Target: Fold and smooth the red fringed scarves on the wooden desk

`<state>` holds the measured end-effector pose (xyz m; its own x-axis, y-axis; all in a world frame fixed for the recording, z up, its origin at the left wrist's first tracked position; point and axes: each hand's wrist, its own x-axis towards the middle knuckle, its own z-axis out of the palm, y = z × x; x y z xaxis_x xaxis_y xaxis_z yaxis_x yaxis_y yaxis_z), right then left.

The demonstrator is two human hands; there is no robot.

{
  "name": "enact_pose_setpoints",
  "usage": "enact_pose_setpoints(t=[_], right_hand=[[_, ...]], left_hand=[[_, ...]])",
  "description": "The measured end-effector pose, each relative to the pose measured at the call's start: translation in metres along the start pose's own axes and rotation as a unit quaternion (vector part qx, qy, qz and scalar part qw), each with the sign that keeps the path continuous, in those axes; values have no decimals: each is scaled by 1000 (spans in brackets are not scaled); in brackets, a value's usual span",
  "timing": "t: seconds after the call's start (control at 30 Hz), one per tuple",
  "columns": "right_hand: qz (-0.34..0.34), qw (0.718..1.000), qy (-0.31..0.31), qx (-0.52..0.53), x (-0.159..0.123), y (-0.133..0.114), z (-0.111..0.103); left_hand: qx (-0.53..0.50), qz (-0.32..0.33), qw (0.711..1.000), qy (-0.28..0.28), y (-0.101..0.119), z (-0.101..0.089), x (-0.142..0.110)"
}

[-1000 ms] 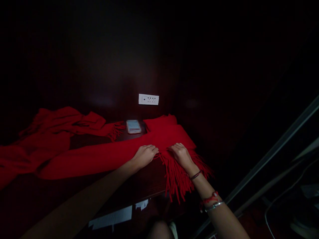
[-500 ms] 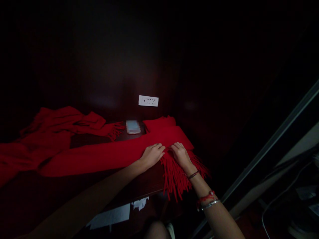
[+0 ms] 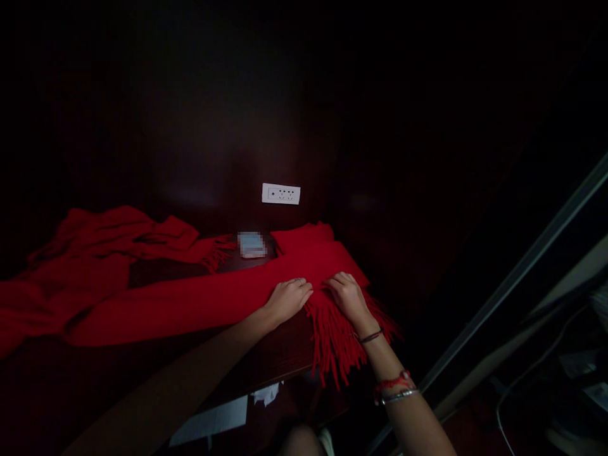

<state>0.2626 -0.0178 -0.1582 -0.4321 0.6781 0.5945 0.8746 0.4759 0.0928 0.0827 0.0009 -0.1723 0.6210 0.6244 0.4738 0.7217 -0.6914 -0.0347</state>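
Observation:
A long red scarf (image 3: 204,297) lies across a dark wooden surface, folded over itself at its right end. Its fringe (image 3: 332,342) hangs down past the front edge. My left hand (image 3: 289,299) is closed on the scarf's near edge, left of the fringe, with the fingers bent over the cloth. Just to its right, my right hand (image 3: 348,295) pinches the scarf above the fringe, fingertips pressed together. On the left, bunched red cloth with its own fringe (image 3: 216,252) lies loose; whether it is the same scarf I cannot tell.
Behind the scarf sits a small pale blue item (image 3: 251,244), blurred out. A white wall socket (image 3: 281,194) is on the dark back panel. Below the front edge are a sheet of paper (image 3: 213,421) and crumpled white paper (image 3: 266,394). A white cable (image 3: 503,411) runs at the lower right.
Both hands keep their places on the scarf, with only a slight shift of the right wrist. The view has turned a little, so the left-hand cloth appears slightly further left.

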Motion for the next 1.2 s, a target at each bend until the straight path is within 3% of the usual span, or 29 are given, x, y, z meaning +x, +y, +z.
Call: enact_pose_setpoints(t=[0.33,0.57,0.87,1.2], right_hand=[[5,997,26,79,-4,0,-2],[50,995,38,79,-3,0,2],[29,998,33,50,-3,0,5],[66,993,26,92,0,-2,5]], left_hand=[[-10,-25,999,-22,-6,-3,0],[4,-4,1000,-27,-6,-4,2],[32,30,999,0,-3,-8,3],[39,20,998,35,-8,0,3]])
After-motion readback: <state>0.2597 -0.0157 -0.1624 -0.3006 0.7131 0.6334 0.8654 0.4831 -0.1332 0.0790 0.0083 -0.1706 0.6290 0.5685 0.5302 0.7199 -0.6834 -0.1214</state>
